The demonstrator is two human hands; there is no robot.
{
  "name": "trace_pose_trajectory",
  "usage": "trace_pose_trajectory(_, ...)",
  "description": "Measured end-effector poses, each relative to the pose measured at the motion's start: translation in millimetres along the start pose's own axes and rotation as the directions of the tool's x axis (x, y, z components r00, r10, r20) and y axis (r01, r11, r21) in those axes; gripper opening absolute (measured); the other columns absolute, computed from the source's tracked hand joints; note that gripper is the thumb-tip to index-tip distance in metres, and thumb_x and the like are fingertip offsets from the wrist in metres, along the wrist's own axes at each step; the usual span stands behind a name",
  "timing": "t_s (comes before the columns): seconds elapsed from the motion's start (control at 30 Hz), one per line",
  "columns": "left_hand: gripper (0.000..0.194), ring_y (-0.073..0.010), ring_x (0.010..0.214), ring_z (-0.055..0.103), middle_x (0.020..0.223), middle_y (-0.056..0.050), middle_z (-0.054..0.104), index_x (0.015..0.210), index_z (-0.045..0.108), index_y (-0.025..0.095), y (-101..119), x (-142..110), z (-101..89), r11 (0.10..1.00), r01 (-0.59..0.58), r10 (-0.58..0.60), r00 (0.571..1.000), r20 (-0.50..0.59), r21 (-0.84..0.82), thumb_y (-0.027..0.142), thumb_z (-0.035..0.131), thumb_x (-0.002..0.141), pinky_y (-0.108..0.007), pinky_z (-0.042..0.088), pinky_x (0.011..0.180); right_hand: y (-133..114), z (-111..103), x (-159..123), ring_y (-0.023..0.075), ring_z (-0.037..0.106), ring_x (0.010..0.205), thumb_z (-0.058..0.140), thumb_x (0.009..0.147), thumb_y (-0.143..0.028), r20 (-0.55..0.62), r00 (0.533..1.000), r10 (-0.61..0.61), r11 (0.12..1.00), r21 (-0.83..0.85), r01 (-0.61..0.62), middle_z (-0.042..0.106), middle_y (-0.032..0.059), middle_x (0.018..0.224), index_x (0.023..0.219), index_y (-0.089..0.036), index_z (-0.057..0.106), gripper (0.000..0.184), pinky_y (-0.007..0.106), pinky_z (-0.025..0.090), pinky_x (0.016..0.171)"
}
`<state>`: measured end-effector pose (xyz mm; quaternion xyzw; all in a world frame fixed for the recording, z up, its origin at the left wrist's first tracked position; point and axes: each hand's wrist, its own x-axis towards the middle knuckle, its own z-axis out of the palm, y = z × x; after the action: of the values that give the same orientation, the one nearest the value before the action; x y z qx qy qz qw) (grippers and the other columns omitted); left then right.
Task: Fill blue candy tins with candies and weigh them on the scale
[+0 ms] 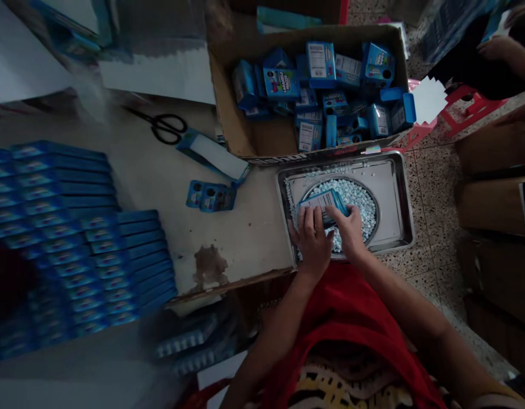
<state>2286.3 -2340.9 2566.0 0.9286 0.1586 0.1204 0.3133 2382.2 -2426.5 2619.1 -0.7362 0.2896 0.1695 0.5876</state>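
Note:
Both of my hands are closed on a small blue printed box (324, 200), tilted over a round metal bowl (377, 213) of small white and pale blue pellets (351, 190). My left hand (313, 238) lies over the box's near left side, with fingers bent across its printed panel. From the right, my right hand (349, 227) grips the other end with thumb and fingers. The bowl stands in a shallow metal tray (396, 218), where some loose pellets lie. The box's underside and its opening are hidden.
Behind the tray stands a cardboard carton (266, 136) of similar blue boxes. Black scissors (168, 128), an open display box (215, 156) and two small blue boxes (211, 196) lie left. Stacked blue cartons (75, 238) fill the far left. Another person's hand (496, 48) shows at upper right.

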Motion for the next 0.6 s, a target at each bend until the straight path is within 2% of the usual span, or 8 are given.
trace_pose_trajectory(0.1,0.05,-0.0396,0.163,0.051,0.154,-0.027,0.068,0.152,0.066,0.015,-6,7,22.7,1.0,-0.022,0.022,1.0,-0.002,-0.003,0.044,0.058,0.113,-0.069,0.015,0.142,4,4,-13,0.0212,0.064,0.092,0.086,0.062,-0.063,0.039,0.97,0.241,0.953,0.177,-0.244,0.069,-0.0009,0.093,0.104,-0.021,0.063,0.064,0.034,0.052,0.087)
trace_pose_trajectory(0.17,0.04,-0.0369,0.16,0.055,0.151,-0.026,0.07,0.148,0.067,0.017,-13,7,28.7,0.999,-0.033,0.034,0.999,0.008,-0.022,0.032,0.058,0.112,-0.068,0.018,0.141,5,5,-21,0.0194,0.06,0.086,0.085,0.061,-0.061,0.072,0.944,0.321,0.924,0.193,-0.329,0.065,-0.003,0.086,0.096,-0.022,0.064,0.056,0.034,0.051,0.083)
trace_pose_trajectory(0.23,0.035,-0.0353,0.154,0.062,0.146,-0.024,0.073,0.142,0.069,0.018,-22,6,27.8,0.997,-0.073,0.073,0.997,-0.01,-0.033,0.028,0.06,0.11,-0.068,0.019,0.141,2,3,-30,0.0181,0.056,0.082,0.085,0.06,-0.061,0.12,0.929,0.349,0.914,0.174,-0.366,0.063,-0.0032,0.082,0.089,-0.023,0.063,0.053,0.034,0.049,0.079)
trace_pose_trajectory(0.3,0.033,-0.035,0.146,0.068,0.141,-0.022,0.076,0.137,0.069,0.019,-31,7,21.1,0.993,-0.102,0.099,0.993,-0.06,-0.052,0.031,0.065,0.106,-0.068,0.019,0.141,-3,-5,-38,0.0178,0.055,0.081,0.087,0.061,-0.064,0.191,0.933,0.306,0.931,0.143,-0.335,0.063,-0.0029,0.082,0.087,-0.023,0.061,0.055,0.034,0.049,0.079)
trace_pose_trajectory(0.37,0.042,-0.0368,0.14,0.07,0.136,-0.021,0.076,0.134,0.067,0.019,-37,10,9.8,0.992,-0.061,0.046,0.99,-0.131,-0.11,0.038,0.075,0.098,-0.068,0.027,0.138,-8,-21,-43,0.0189,0.057,0.082,0.09,0.064,-0.069,0.306,0.931,0.197,0.976,0.03,-0.216,0.063,-0.0021,0.083,0.087,-0.024,0.059,0.059,0.036,0.051,0.081)
trace_pose_trajectory(0.43,0.062,-0.0387,0.133,0.073,0.134,-0.02,0.076,0.134,0.065,0.018,-36,15,-3.9,0.972,0.078,-0.111,0.984,-0.139,-0.224,0.047,0.087,0.084,-0.064,0.045,0.129,-11,-42,-38,0.0225,0.06,0.089,0.095,0.062,-0.076,0.397,0.917,0.023,0.991,-0.131,0.032,0.066,0.0009,0.089,0.09,-0.024,0.063,0.067,0.04,0.054,0.087)
trace_pose_trajectory(0.53,0.087,-0.0374,0.118,0.079,0.127,-0.016,0.079,0.133,0.062,0.019,-22,21,-21.7,0.818,0.352,-0.357,0.931,0.078,-0.455,0.054,0.1,0.063,-0.054,0.065,0.105,-8,-63,-13,0.0349,0.065,0.123,0.102,0.046,-0.083,0.454,0.843,-0.288,0.901,-0.17,0.399,0.071,0.0126,0.129,0.119,-0.025,0.069,0.098,0.052,0.055,0.109)
trace_pose_trajectory(0.6,0.094,-0.0374,0.113,0.081,0.122,-0.014,0.081,0.131,0.064,0.019,-9,23,-28.7,0.686,0.467,-0.392,0.883,0.258,-0.558,0.056,0.104,0.054,-0.052,0.068,0.098,-3,-64,8,0.0411,0.056,0.148,0.096,0.044,-0.093,0.542,0.754,-0.373,0.885,-0.038,0.465,0.059,0.0186,0.16,0.146,-0.028,0.06,0.127,0.058,0.049,0.122)
